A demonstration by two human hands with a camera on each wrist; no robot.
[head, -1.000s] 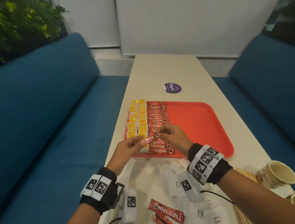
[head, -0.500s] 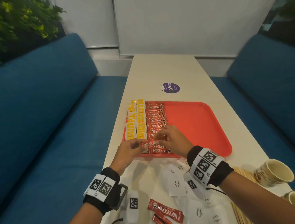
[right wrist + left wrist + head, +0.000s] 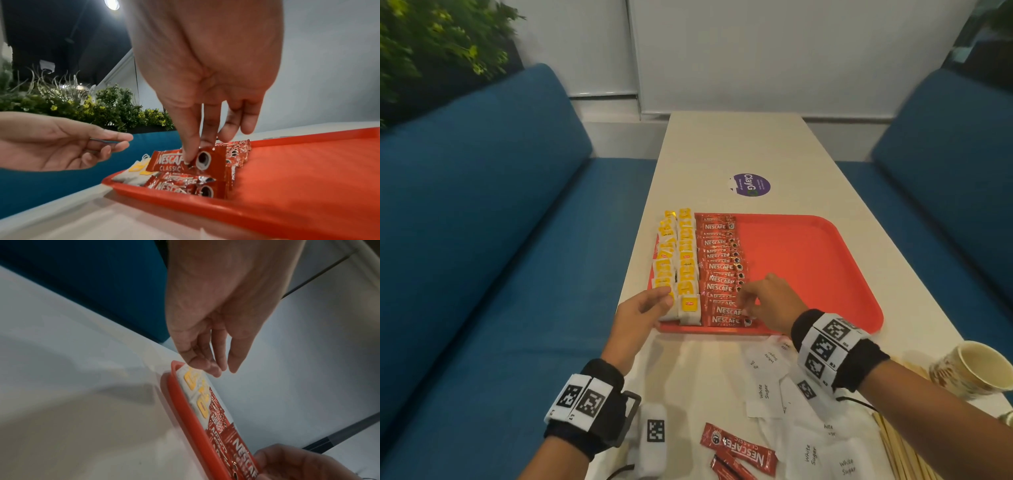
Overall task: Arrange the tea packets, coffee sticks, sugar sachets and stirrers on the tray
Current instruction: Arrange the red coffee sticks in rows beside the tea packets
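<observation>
A red tray lies on the white table. Two columns of yellow-labelled tea packets fill its left edge, and a column of red coffee sticks lies beside them. My right hand pinches the right end of one coffee stick between thumb and forefinger. It holds that stick tilted over the front sticks of the column. My left hand hovers empty with relaxed fingers by the front tea packets. Whether it touches them is unclear.
Loose on the table in front of the tray are white sugar sachets, two red coffee sticks and wooden stirrers. A paper cup stands at the right edge. Blue benches flank the table. The tray's right half is bare.
Both hands held the coffee stick above the tray's front. My left hand has let go and drawn left to the tea packets. My right hand has lowered the stick onto the column.
</observation>
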